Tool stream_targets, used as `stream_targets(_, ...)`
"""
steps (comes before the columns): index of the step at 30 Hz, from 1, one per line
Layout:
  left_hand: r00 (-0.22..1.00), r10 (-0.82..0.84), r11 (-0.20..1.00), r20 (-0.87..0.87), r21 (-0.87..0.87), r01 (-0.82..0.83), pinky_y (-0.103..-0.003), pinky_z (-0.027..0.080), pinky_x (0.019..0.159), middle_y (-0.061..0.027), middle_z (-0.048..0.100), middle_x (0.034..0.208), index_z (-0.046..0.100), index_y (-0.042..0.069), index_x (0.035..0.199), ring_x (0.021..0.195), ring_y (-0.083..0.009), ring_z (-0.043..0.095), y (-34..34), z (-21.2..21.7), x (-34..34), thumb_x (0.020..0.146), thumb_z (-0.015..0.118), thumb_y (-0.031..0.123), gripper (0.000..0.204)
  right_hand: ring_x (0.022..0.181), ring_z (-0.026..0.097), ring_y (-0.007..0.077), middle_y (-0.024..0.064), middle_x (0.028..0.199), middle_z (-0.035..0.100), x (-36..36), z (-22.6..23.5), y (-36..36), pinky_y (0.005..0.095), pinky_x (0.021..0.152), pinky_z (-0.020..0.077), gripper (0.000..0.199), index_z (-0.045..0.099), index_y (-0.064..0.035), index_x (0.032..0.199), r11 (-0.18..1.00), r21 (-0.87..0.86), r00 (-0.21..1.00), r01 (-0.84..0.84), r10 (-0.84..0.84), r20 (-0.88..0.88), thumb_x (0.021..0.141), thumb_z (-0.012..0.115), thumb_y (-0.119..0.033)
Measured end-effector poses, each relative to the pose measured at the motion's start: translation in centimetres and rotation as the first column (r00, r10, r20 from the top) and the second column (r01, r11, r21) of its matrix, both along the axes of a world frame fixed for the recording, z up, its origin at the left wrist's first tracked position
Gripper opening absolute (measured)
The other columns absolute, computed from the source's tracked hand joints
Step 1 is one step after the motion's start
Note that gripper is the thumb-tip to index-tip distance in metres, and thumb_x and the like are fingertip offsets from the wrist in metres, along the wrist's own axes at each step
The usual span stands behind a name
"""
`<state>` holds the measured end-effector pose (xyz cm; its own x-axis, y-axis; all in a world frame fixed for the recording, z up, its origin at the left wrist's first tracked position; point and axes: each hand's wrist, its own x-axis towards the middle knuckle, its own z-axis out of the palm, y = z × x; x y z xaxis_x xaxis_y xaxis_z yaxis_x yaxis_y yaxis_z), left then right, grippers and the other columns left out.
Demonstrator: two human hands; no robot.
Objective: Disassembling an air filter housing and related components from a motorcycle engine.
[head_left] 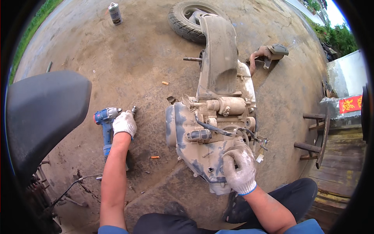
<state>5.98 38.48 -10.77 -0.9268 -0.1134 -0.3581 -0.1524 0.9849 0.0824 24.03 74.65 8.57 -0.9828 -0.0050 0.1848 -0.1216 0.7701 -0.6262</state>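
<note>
Engine [202, 144]: a dirty grey scooter engine block lies on the concrete ground just ahead of my knees, its side cover toward me. The rear mudguard [220, 54] and the rear wheel [187, 19] remain attached at its far end. A tangle of wires [249, 136] hangs loose at its right side.

Right hand [240, 167]: in a white work glove, resting on the near right corner of the engine. The fingers are curled shut over the casing edge by the wires; I cannot tell whether they pinch a small part.

Left hand [124, 123]: gloved, stretched out to my left, lying on top of the drill [106, 126]. The fingers are closed over the head of this blue cordless drill, which lies on the ground with its bit end [134, 110] pointing away from me, well apart from the engine.

Progress, as I judge it: the engine is already out of the scooter and on the ground, with the exhaust pipe [267, 54] lying separate beside the mudguard. The covers look in place, so most of the stripping seems left to do.

Around: a spray can [115, 13] stands far off at the top; a black seat [43, 113] fills my left; a wooden stool [317, 136] lies tipped on the right; cigarette ends [155, 157] dot the ground.
</note>
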Motion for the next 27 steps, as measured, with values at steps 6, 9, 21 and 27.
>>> stream_targets(6, 0.947, -0.273, 0.543, -0.170, 0.785, 0.298, -0.040, 0.058, 0.084, -0.0190, 0.079, 0.104, 0.080, 0.002, 0.118, 0.092, -0.0261, 0.075, 10.6, 11.6, -5.9, 0.101, 0.070, 0.028, 0.032, 0.086, 0.068, 0.0366, 0.0161, 0.089, 0.071, 0.3, 0.2, 0.2, 0.0463, 0.082, 0.0545, 0.003, 0.071, -0.0018, 0.085, 1.000, 0.007, 1.000, 0.024, -0.025, 0.016, 0.087, 0.069, 0.000)
stream_targets(9, 0.862, -0.468, 0.521, 0.197, 0.849, 0.088, -0.031, 0.052, 0.065, -0.0026, 0.075, 0.085, 0.083, 0.004, 0.117, 0.071, -0.0122, 0.062, 13.1, 12.4, -9.1, 0.102, 0.075, 0.028, 0.029, 0.083, 0.067, 0.0379, 0.0155, 0.084, 0.071, 0.1, 0.2, -0.4, 0.0485, 0.083, 0.0537, 0.004, 0.071, -0.0024, 0.081, 0.998, -0.050, 0.999, 0.034, -0.034, 0.002, 0.083, 0.070, 0.001)
stream_targets(21, 0.610, -0.691, 0.519, 0.388, 0.853, 0.045, -0.028, 0.044, 0.054, 0.0038, 0.069, 0.076, 0.080, 0.007, 0.101, 0.063, -0.0071, 0.057, 15.4, 10.8, -12.8, 0.099, 0.080, 0.027, 0.020, 0.088, 0.068, 0.0386, 0.0166, 0.090, 0.070, 0.2, -0.1, -0.1, 0.0473, 0.085, 0.0546, 0.007, 0.073, -0.0022, 0.088, 0.999, 0.031, 0.999, 0.029, -0.028, -0.028, 0.084, 0.068, 0.001)
stream_targets(27, 0.630, -0.702, 0.436, 0.332, 0.900, 0.013, -0.027, 0.042, 0.054, 0.0060, 0.064, 0.077, 0.079, 0.006, 0.111, 0.063, -0.0058, 0.053, 14.3, 9.7, -11.9, 0.105, 0.072, 0.026, 0.021, 0.089, 0.068, 0.0382, 0.0162, 0.091, 0.071, 0.5, -0.1, 0.4, 0.0475, 0.085, 0.0549, 0.007, 0.073, -0.0025, 0.088, 0.999, 0.033, 1.000, 0.018, -0.018, 0.012, 0.084, 0.069, 0.001)
